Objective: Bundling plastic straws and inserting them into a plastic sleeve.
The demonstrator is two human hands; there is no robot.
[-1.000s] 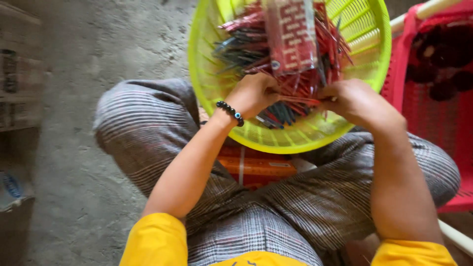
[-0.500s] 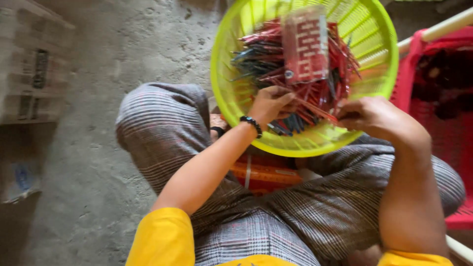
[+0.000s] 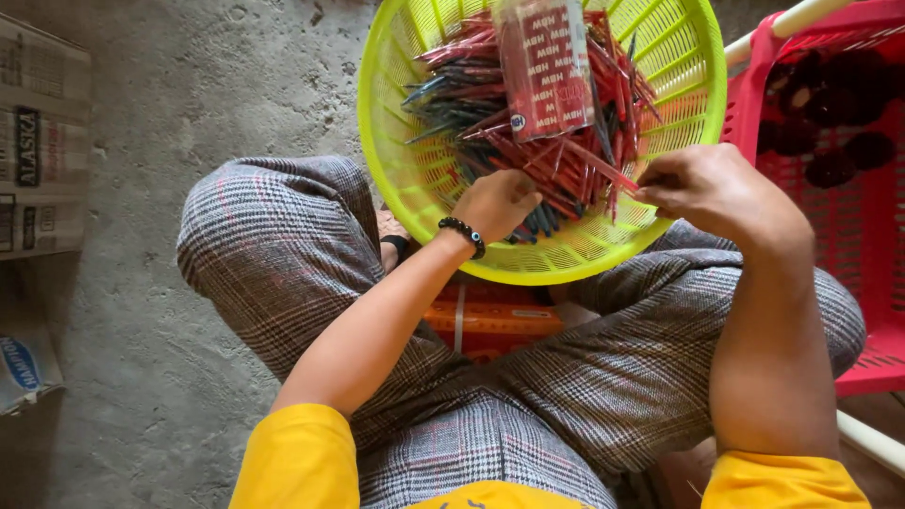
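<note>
While seated over yellow-green basket (image 3: 396, 141) on lap: left hand (image 3: 495, 203) curled narrow, buried in pile of red and dark pens (image 3: 566, 160). Right hand (image 3: 712, 188) pinching pens at right rim. Clear packet (image 3: 547, 66) lying atop pile, far side. Red crate (image 3: 830, 188) at right.

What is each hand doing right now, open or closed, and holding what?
Left hand: closed on a bunch of pens in the yellow-green basket.
Right hand: fingers pinched on red pens; how many cannot be told.
</note>
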